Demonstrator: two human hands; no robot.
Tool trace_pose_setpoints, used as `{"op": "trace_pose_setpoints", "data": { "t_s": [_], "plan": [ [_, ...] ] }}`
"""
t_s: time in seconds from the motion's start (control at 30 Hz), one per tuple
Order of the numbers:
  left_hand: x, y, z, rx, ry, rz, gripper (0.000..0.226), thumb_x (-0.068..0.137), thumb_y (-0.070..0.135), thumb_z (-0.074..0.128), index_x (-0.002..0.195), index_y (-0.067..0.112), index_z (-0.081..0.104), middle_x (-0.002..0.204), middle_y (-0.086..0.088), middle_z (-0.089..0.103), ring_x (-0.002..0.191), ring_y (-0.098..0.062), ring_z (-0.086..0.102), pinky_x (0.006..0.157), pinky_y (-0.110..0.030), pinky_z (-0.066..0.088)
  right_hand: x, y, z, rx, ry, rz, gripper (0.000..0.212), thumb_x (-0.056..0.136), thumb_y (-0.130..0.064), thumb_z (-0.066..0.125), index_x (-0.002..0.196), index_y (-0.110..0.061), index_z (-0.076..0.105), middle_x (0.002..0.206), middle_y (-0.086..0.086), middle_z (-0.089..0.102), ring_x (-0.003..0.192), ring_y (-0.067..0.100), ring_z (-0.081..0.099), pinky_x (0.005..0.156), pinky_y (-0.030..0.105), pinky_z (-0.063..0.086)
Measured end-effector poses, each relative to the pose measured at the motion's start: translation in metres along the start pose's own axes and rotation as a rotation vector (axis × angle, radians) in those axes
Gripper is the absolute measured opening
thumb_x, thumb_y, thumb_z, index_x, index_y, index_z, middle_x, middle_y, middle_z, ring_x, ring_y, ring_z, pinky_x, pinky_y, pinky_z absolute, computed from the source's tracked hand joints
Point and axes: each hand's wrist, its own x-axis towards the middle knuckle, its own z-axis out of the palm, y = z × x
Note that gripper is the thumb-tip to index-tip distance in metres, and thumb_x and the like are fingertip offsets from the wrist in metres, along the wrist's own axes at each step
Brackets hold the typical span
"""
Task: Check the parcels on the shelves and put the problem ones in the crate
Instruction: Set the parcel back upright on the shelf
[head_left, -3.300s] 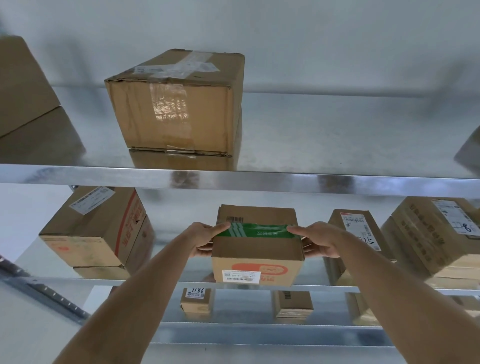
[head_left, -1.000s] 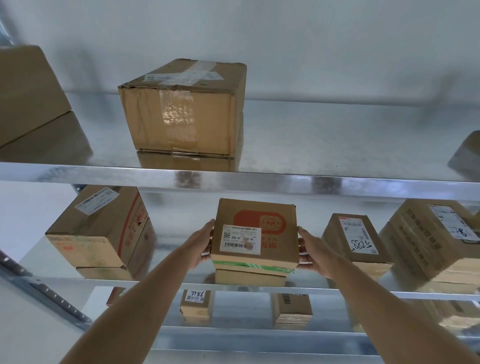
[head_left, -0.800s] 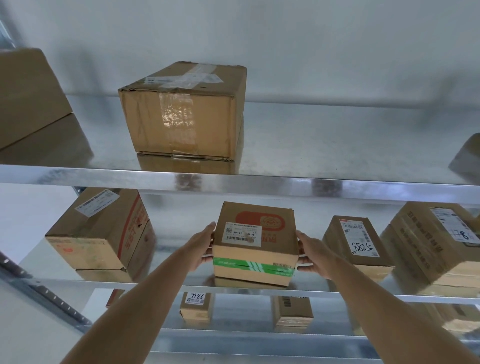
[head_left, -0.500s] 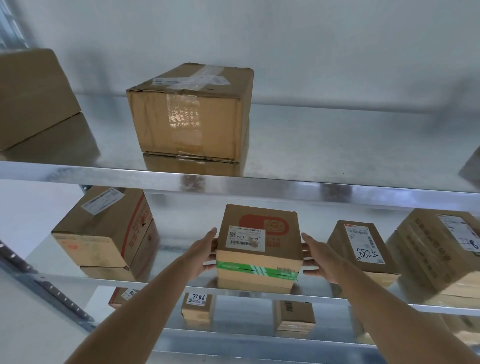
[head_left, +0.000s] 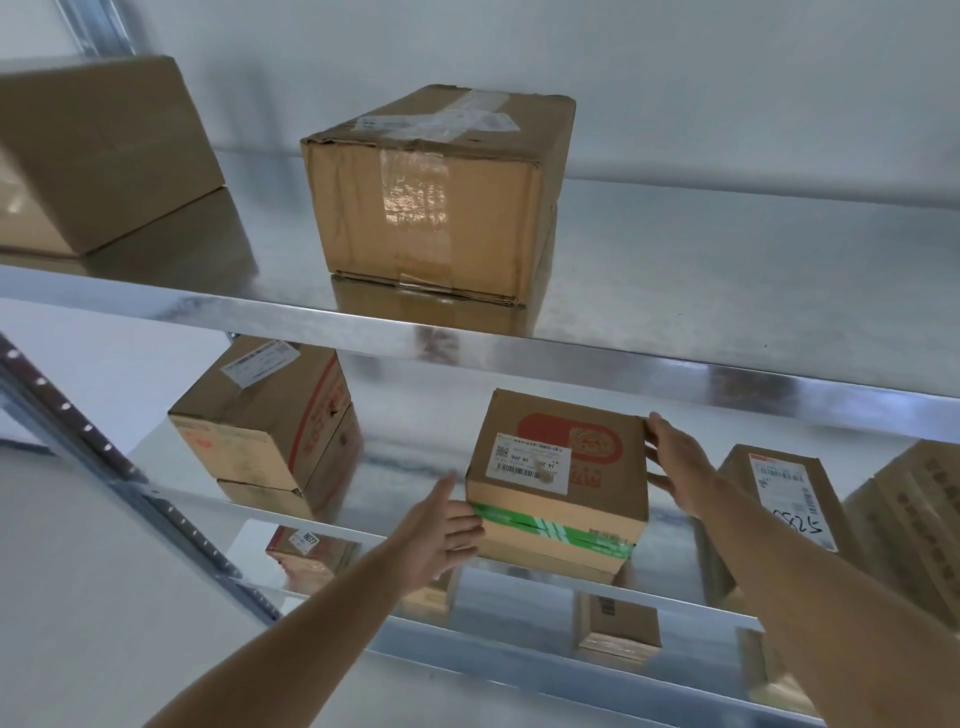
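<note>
A small cardboard parcel (head_left: 563, 467) with green tape, a red print and a white barcode label sits on the middle shelf (head_left: 363, 514). My left hand (head_left: 441, 530) is flat against its lower left side with straight fingers. My right hand (head_left: 672, 465) lies flat on its right side, fingers straight, tips at the top right corner. No crate is in view.
A large taped box (head_left: 441, 192) stands on the top shelf (head_left: 675, 374), with another box (head_left: 93, 150) at far left. On the middle shelf sit a labelled box (head_left: 265, 421) at left and more parcels (head_left: 784, 499) at right. Small boxes (head_left: 618, 623) lie on the shelf below.
The parcel has been tipped so its labelled face is up and set down on the middle shelf. Both hands have loosened from gripping to lying flat on its sides. The view shifted left.
</note>
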Motion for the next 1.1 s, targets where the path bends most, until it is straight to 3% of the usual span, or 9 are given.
{"op": "trace_pose_setpoints", "data": {
  "t_s": [0.27,0.43,0.57,0.8,0.87,0.97,1.1],
  "plan": [
    [0.022,0.047,0.011,-0.111,0.002,0.078,0.091,0.104,0.068,0.032,0.159,-0.004,0.028,0.161,-0.020,0.041,0.145,-0.035,0.046,0.120,-0.050,0.038,-0.031,0.019,-0.014,-0.030,0.068,-0.039,0.050,0.112,-0.041,0.032,0.103,-0.009,0.069,0.113,0.008,0.074,0.108,0.021,0.065,0.108,0.048,0.044],
    [0.049,0.064,0.030,-0.100,-0.053,0.130,0.086,0.105,0.067,0.025,0.153,-0.002,0.042,0.149,-0.014,0.056,0.140,-0.026,0.049,0.124,-0.048,0.032,-0.077,0.047,-0.014,-0.027,0.003,-0.027,0.044,0.113,-0.037,0.031,0.099,-0.016,0.067,0.100,0.001,0.072,0.105,0.021,0.065,0.107,0.048,0.047],
    [0.060,0.063,0.041,-0.042,-0.098,0.129,0.086,0.104,0.070,0.020,0.152,0.005,0.048,0.144,-0.007,0.062,0.140,-0.022,0.051,0.125,-0.048,0.030,-0.089,0.072,-0.017,-0.039,-0.026,-0.033,0.047,0.112,-0.040,0.032,0.110,-0.012,0.070,0.107,0.000,0.076,0.106,0.014,0.068,0.105,0.048,0.049],
    [0.040,0.060,0.043,-0.023,-0.060,0.139,0.082,0.107,0.065,0.023,0.159,0.002,0.032,0.161,-0.007,0.044,0.150,-0.023,0.038,0.126,-0.044,0.027,-0.081,0.052,-0.025,-0.078,-0.011,-0.016,0.046,0.112,-0.042,0.031,0.109,-0.017,0.070,0.117,0.003,0.074,0.107,0.016,0.067,0.103,0.046,0.050],
    [0.020,0.049,0.042,0.008,-0.032,0.126,0.079,0.108,0.062,0.024,0.156,0.000,0.037,0.159,-0.010,0.046,0.148,-0.026,0.041,0.122,-0.045,0.030,-0.068,0.037,-0.026,-0.037,0.002,-0.027,0.044,0.112,-0.043,0.032,0.112,-0.020,0.069,0.121,0.002,0.072,0.113,0.021,0.067,0.104,0.046,0.050],
    [-0.003,0.018,0.034,0.077,0.032,0.056,0.078,0.106,0.064,0.031,0.150,0.001,0.047,0.153,-0.019,0.051,0.139,-0.035,0.051,0.115,-0.050,0.042,-0.041,0.013,-0.022,-0.009,0.000,-0.032,0.045,0.111,-0.046,0.033,0.128,-0.018,0.064,0.128,-0.002,0.068,0.121,0.022,0.063,0.110,0.050,0.046],
    [-0.026,-0.017,0.022,0.008,-0.040,-0.147,0.087,0.103,0.068,0.035,0.157,0.000,0.035,0.151,-0.030,0.049,0.131,-0.043,0.057,0.107,-0.054,0.049,-0.008,-0.023,-0.004,-0.035,-0.015,-0.049,0.043,0.111,-0.039,0.035,0.142,-0.018,0.056,0.139,-0.006,0.061,0.127,0.019,0.058,0.110,0.048,0.046]
  ]
}}
